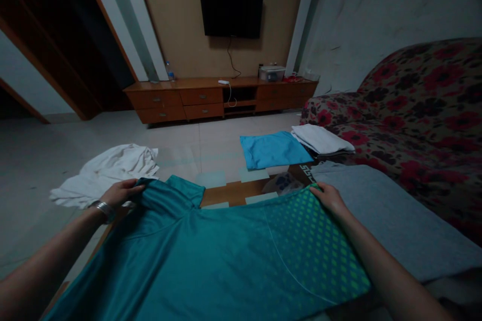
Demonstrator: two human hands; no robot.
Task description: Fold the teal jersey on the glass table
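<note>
One teal shirt (226,256) fills the lower middle of the frame, long side running left to right. The left hand (119,193) pinches its upper-left edge, the right hand (330,198) its patterned upper-right corner, fingers closed on fabric; from both, it extends toward the frame's bottom. White cloth (109,163) lies beyond the left.

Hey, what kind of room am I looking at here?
Most likely a living room in a home: a flat television hangs on the wall, a long wooden cabinet stands below it, and a floral-patterned sofa is on the right.
</note>
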